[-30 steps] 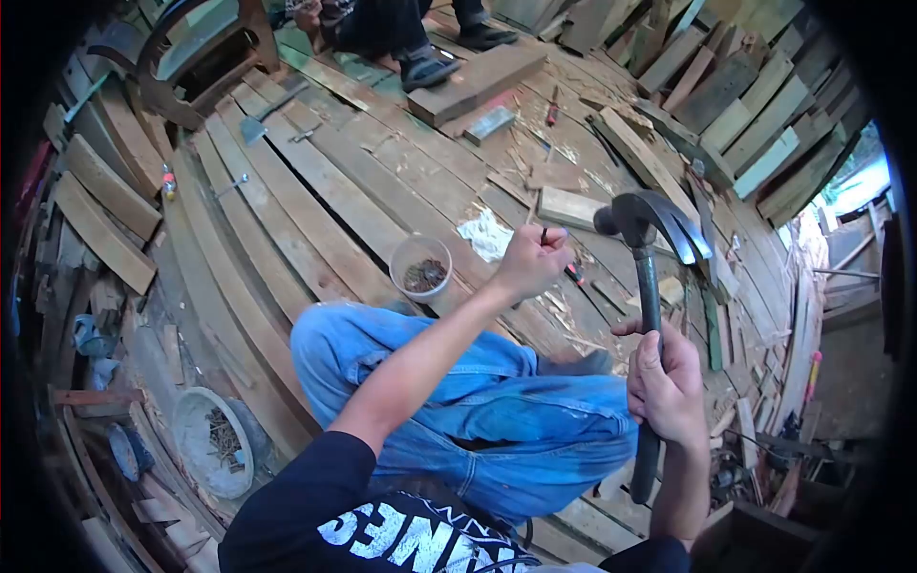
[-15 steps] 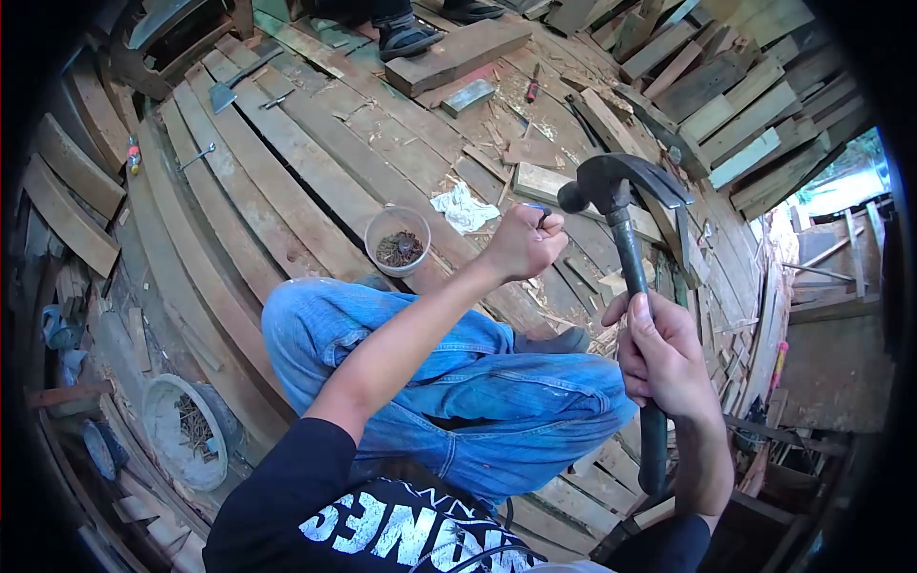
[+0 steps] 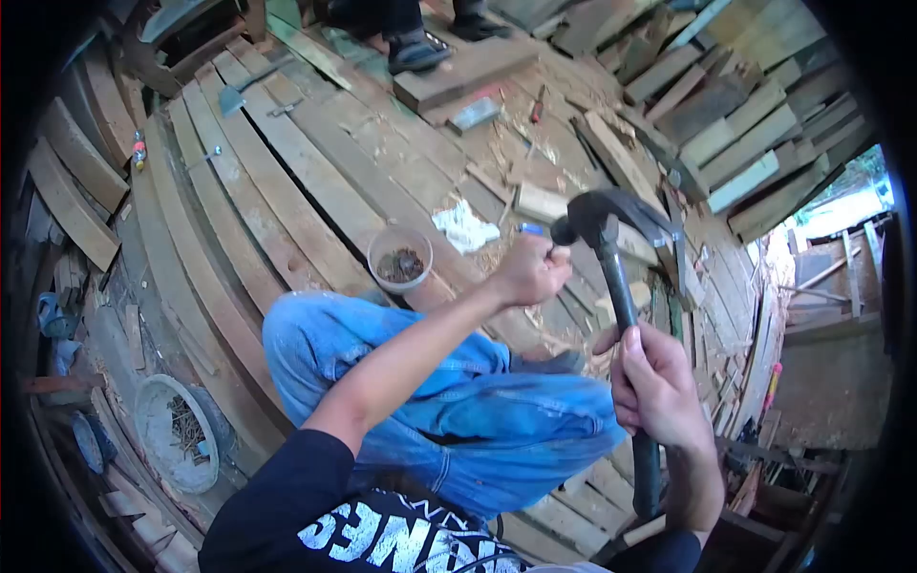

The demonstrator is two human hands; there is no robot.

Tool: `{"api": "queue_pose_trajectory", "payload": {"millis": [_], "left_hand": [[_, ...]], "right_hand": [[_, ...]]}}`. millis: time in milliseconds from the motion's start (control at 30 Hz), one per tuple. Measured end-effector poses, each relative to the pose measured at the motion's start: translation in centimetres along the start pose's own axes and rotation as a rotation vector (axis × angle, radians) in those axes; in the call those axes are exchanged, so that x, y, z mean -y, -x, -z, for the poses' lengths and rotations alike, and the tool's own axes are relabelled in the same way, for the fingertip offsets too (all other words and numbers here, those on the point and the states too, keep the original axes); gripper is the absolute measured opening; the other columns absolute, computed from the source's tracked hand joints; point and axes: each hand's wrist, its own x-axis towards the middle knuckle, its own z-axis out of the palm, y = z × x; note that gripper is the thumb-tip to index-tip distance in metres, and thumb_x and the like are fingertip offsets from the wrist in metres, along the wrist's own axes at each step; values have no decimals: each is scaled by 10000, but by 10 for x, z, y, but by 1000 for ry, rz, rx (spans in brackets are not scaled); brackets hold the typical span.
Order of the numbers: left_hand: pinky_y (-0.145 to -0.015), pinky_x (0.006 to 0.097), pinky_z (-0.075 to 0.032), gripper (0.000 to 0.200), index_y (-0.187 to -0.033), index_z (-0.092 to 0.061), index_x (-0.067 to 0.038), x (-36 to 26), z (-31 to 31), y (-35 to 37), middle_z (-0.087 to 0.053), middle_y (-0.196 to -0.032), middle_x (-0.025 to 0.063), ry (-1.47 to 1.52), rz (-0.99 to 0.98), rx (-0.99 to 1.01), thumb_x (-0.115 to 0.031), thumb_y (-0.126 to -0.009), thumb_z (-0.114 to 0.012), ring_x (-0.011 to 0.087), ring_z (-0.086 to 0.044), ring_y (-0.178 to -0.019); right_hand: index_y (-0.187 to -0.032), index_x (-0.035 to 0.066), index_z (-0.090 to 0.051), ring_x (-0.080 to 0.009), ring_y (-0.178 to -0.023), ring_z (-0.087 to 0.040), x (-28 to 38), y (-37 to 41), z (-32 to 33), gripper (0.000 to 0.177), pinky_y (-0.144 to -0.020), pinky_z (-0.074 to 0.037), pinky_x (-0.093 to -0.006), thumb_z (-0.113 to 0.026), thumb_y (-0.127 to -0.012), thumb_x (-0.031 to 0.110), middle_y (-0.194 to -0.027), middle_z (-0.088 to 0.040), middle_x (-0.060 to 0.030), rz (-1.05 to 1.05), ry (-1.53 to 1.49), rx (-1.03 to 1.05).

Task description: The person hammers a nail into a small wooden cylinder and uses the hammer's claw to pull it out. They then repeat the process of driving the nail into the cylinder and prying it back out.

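Note:
My right hand point(image 3: 657, 387) grips the handle of a dark claw hammer point(image 3: 611, 250), whose head sits level with my left fist. My left hand point(image 3: 531, 270) is closed, pinching a small dark nail point(image 3: 551, 251) between thumb and fingers above the plank floor point(image 3: 315, 191). The hammer's striking face nearly touches the nail. My knee in blue jeans point(image 3: 458, 392) lies below both hands.
A clear plastic cup of nails point(image 3: 400, 258) stands on the planks left of my fist. A white bowl of nails point(image 3: 177, 430) sits at lower left. Crumpled white paper point(image 3: 465, 227), wood offcuts and shavings lie around. Another person's sandalled feet point(image 3: 415, 50) stand at the top.
The hammer head has swung down and left, closing on my left fist. My left hand has stayed roughly in place holding the nail.

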Motion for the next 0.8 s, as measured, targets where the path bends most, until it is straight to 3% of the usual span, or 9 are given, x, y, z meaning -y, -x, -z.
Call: {"api": "queue_pose_trajectory", "payload": {"millis": [100, 167, 267, 367, 467, 567, 700, 767, 800], "left_hand": [[-437, 309, -314, 276, -518, -384, -51, -5, 3, 1, -368, -465, 42, -21, 66, 20, -64, -707, -585, 83, -364, -452], [-427, 269, -300, 289, -536, -444, -70, -4, 5, 2, -381, -473, -52, -42, 50, 24, -61, -768, -615, 30, -336, -488], [-428, 258, -284, 289, -562, -436, -80, -1, 1, 2, -344, -479, -81, -25, 19, 45, -69, -774, -632, 31, -322, -480], [-441, 275, -277, 422, -538, -276, -87, -20, 5, 3, -274, -484, -54, -66, 53, 101, -57, -793, -612, 53, -274, -479], [-439, 284, -280, 423, -522, -272, -88, -8, -1, 3, -266, -479, -37, 57, 19, 57, -48, -793, -594, 67, -265, -475], [-421, 319, -266, 362, -494, -311, -36, -7, -3, 2, -283, -441, 28, 51, -12, 54, -57, -747, -571, 121, -278, -429], [-425, 260, -308, 263, -574, -432, -76, 1, -2, 4, -387, -490, -35, -44, -8, 33, -53, -780, -593, 41, -363, -466], [-411, 231, -326, 139, -670, -554, -72, 2, 1, 5, -469, -523, -55, 130, 199, 71, -86, -803, -593, 25, -420, -447], [-403, 234, -319, 217, -598, -520, -71, -6, 0, 2, -467, -511, -49, 248, 271, 15, -79, -804, -587, 24, -419, -447]], "right_hand": [[-929, 16, -499, -31, -378, -310, -1, 0, 3, 307, -354, -284, -205, -390, -993, 295, -492, -335, 55, 18, 2, 21], [-939, 20, -503, -34, -379, -309, -3, -1, 5, 301, -353, -289, -206, -405, -988, 301, -508, -338, 50, -14, 4, 53], [-979, 34, -492, -46, -383, -321, -3, -5, 2, 261, -353, -305, -216, -415, -986, 283, -530, -350, 29, -8, 17, 36], [-998, 39, -484, -53, -386, -335, -7, -9, 8, 252, -349, -312, -222, -427, -982, 284, -525, -357, 22, 27, -70, 60], [-986, 19, -478, -62, -419, -371, -18, -13, 16, 245, -380, -346, -224, -437, -978, 260, -555, -392, 7, 103, 2, 39], [-964, 2, -478, -63, -451, -382, -16, -11, 16, 228, -409, -342, -220, -436, -977, 226, -591, -413, 4, 139, 102, -24], [-909, 27, -477, -50, -444, -336, -2, -4, 17, 256, -394, -278, -218, -401, -986, 259, -584, -372, 26, -69, 13, -58], [-866, 33, -472, -50, -431, -333, -3, -2, 15, 314, -382, -274, -214, -383, -990, 307, -573, -368, 28, -49, 55, -92], [-826, 42, -465, -47, -422, -335, -4, -3, 15, 357, -371, -273, -210, -371, -990, 345, -566, -365, 33, -21, 75, -110]]}}
